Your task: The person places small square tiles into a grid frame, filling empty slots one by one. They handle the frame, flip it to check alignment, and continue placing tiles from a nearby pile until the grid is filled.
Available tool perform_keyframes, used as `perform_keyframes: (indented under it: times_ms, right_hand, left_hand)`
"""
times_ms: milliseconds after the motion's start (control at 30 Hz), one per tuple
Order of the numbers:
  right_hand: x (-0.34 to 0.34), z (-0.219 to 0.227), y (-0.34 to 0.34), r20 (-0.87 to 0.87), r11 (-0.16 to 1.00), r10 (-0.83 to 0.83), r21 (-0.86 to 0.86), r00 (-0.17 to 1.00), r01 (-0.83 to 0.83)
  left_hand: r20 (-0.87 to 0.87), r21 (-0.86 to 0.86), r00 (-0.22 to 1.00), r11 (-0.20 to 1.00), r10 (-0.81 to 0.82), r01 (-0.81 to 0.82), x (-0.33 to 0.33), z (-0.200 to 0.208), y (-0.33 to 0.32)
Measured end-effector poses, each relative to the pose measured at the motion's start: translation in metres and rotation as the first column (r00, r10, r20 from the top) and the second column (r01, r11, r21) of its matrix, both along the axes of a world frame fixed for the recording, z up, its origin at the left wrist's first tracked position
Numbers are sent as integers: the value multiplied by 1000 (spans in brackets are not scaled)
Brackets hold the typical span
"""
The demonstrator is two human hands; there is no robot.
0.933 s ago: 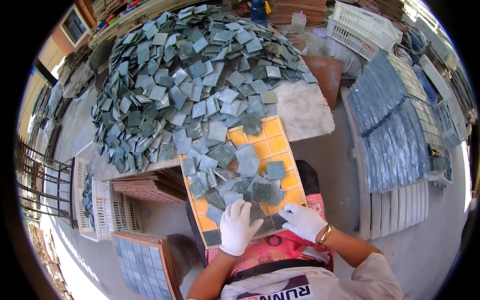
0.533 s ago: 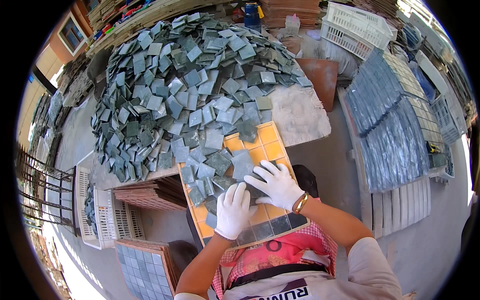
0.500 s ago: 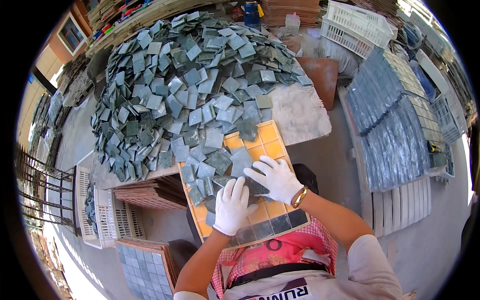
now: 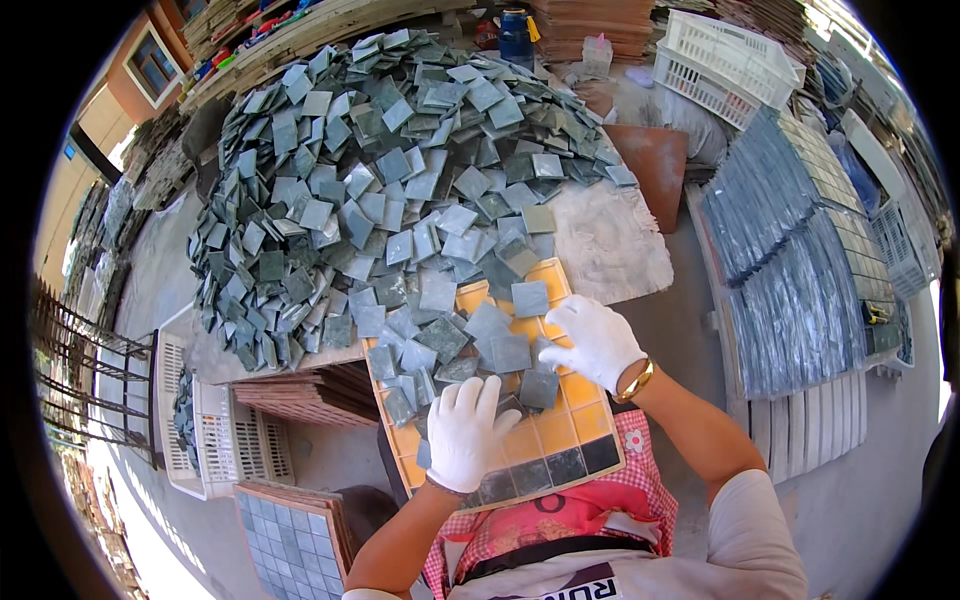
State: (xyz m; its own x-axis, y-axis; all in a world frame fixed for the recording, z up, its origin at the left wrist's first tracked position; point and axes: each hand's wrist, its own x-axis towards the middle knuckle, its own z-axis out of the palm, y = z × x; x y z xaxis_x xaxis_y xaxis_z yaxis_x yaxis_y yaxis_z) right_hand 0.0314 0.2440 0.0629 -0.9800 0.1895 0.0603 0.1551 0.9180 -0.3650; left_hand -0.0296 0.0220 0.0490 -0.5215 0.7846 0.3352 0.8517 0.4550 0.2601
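A yellow gridded tray (image 4: 580, 422) slants up from my lap to the table edge, dark square tiles (image 4: 566, 466) filling its nearest row. Loose grey-green stone tiles (image 4: 487, 322) lie jumbled over its left and middle part. My left hand (image 4: 462, 436), in a white glove, rests by the lower left of these tiles with fingers stretched out. My right hand (image 4: 600, 345), also gloved, is over the tray's right edge, fingers apart, beside a loose tile (image 4: 530, 298) and another at its thumb. Neither hand holds anything that I can see.
Beyond the tray, a large heap of similar tiles (image 4: 330, 190) covers the table (image 4: 610, 240). White plastic crates (image 4: 215, 430) stand at the left, near a stack of tiled sheets (image 4: 290, 540). Wrapped tile stacks (image 4: 790, 270) sit on a pallet at the right.
My right hand has moved right and slightly up, off the middle of the tray. Loose tiles there are more spread out. My left hand stays near the same place, and the view has shifted slightly.
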Motion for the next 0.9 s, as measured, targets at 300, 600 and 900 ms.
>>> perform_keyframes:
  times_ms: [300,600,900]
  right_hand:
    - [41,-30,-20,41,902,61,-431,997,-38]
    - [74,-28,17,4,844,12,-536,1000,-7]
    - [101,-31,-15,196,975,70,-219,978,-26]
  left_hand:
    - [-6,-171,1000,985,-21,20,20,-23,1]
    - [369,58,915,987,-163,153,40,-14,7]
    - [283,-87,949,982,-140,171,59,-31,16]
